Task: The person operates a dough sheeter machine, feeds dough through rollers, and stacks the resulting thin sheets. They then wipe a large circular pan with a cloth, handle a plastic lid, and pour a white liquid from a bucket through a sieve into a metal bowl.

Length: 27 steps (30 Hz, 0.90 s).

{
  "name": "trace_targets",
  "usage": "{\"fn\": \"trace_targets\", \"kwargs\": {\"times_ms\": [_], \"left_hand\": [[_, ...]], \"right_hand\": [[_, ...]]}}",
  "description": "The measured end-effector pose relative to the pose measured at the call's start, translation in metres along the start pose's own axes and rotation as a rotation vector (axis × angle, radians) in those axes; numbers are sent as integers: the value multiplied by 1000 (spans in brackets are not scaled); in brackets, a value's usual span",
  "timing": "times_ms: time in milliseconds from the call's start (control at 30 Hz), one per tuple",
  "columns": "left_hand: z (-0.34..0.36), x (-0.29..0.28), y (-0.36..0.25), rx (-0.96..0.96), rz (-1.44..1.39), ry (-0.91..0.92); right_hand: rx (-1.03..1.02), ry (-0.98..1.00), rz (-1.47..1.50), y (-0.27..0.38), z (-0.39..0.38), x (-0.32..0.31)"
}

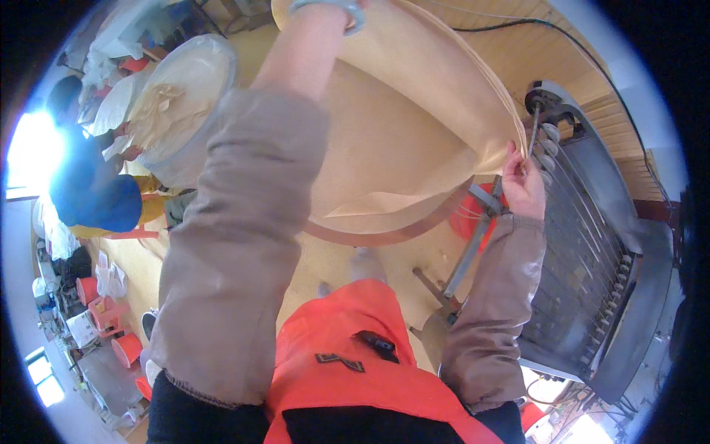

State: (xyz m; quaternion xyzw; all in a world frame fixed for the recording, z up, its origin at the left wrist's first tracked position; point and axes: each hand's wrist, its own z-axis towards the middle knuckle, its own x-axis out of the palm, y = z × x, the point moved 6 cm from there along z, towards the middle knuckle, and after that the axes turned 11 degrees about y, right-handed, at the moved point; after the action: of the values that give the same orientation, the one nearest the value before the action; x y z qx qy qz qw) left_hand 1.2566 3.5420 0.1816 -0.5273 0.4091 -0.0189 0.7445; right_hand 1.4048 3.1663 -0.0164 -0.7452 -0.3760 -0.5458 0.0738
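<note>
A stack of large, thin, round tan sheets [392, 148] lies in front of me on a round brown-edged table [370, 238]. The upper layers are a folded sheet [436, 66], turned back so its layered edges run along the right side. At that sheet's right corner, my right hand [523, 185] pinches the edge between thumb and fingers. My left arm stretches over the stack to its far side. Only the wrist, with a pale bangle, and a sliver of my left hand [353, 16] show at the top; its fingers are out of the picture.
On the right stands a dark metal machine [577, 274] with rods and rollers, close to my right arm. A red bucket [470, 214] sits below the table's right edge. At left, a person in blue [100, 189] handles crumpled tan sheets [170, 111] on another round table.
</note>
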Motion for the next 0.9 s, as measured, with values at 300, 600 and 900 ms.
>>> {"fn": "trace_targets", "kwargs": {"times_ms": [300, 600, 900], "left_hand": [[-59, -7, 110, -244, -493, 8], [-59, 81, 195, -468, -484, 163], [80, 107, 52, -210, -470, 279]], "right_hand": [[-12, -48, -273, -50, -52, -46], [199, -270, -114, -85, 1, -195], [38, 22, -520, 39, 72, -82]]}}
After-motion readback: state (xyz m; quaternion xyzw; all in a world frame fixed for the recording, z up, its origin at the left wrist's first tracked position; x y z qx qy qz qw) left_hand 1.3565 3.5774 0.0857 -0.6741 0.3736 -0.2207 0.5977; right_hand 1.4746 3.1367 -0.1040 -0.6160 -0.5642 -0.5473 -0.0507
